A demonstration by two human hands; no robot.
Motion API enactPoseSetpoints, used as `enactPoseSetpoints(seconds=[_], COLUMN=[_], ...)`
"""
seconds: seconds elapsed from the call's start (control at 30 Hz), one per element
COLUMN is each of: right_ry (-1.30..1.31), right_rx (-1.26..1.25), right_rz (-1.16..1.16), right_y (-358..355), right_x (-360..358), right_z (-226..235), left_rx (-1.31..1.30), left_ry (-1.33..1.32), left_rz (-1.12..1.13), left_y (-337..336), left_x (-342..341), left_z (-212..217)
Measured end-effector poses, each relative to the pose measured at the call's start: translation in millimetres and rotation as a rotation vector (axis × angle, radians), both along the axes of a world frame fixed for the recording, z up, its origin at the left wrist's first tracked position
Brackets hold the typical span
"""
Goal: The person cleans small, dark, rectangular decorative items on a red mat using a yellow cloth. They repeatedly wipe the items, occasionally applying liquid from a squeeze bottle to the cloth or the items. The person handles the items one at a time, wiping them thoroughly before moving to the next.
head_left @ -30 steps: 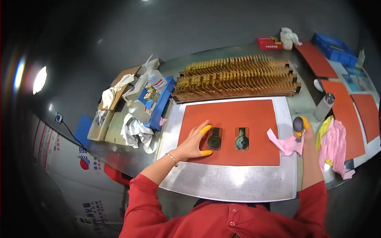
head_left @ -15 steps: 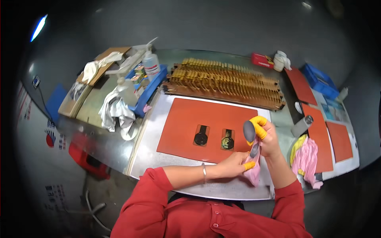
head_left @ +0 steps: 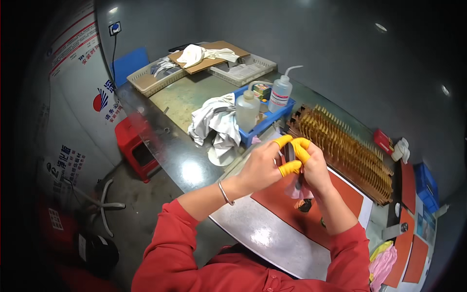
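My left hand (head_left: 259,168) and my right hand (head_left: 315,169) meet above the table, yellow covers on several fingertips. Pinched between them is a dark grey piece (head_left: 291,153), now seen nearly edge-on; the earlier frame shows its oval head and narrow stem. A pink cloth (head_left: 295,189) hangs just below the fingers, and which hand grips it cannot be made out. Beneath lies an orange-red mat (head_left: 272,200). One black piece with a round emblem (head_left: 304,205) lies on it, partly visible; another is mostly hidden by my right wrist.
Rows of gold-coloured pieces fill a rack (head_left: 345,148) behind the mat. A blue tray (head_left: 268,122) holds squeeze bottles (head_left: 279,95), with white cloth (head_left: 214,119) beside it. Another pink cloth (head_left: 384,260) lies right. A red stool (head_left: 134,146) stands left of the table.
My view has swung left. Both hands have come up and leftward over the table, and the grey piece has turned from showing its oval face to nearly edge-on.
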State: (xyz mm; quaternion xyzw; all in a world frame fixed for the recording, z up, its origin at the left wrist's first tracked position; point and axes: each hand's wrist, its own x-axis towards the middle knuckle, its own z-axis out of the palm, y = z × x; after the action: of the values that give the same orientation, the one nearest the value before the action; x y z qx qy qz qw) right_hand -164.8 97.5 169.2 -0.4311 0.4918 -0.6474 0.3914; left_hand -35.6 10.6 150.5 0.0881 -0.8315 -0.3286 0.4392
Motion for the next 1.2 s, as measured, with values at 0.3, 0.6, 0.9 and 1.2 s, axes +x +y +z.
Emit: enactPoseSetpoints(seconds=[0.3,0.6,0.9,1.2], right_ry=[-0.117,-0.456,-0.513,-0.587], right_rx=[0.050,-0.190,-0.195,-0.160], right_rz=[-0.060,0.033,0.093,0.058], right_y=[-88.2,-160.8,-185.2,-188.5], right_x=[-9.3,-70.3,-61.2,-59.6], right_z=[0.7,-0.2,-0.3,3.5], left_rx=[0.000,0.212,0.242,0.367], left_ry=[0.155,0.022,0.029,0.070], left_rz=[0.126,0.367,0.403,0.343], left_y=[-75.5,-166.0,-178.3,-176.6], left_x=[2.5,-33.3,-39.2,-39.7], left_z=[-22.6,-64.8,-72.2,-66.6])
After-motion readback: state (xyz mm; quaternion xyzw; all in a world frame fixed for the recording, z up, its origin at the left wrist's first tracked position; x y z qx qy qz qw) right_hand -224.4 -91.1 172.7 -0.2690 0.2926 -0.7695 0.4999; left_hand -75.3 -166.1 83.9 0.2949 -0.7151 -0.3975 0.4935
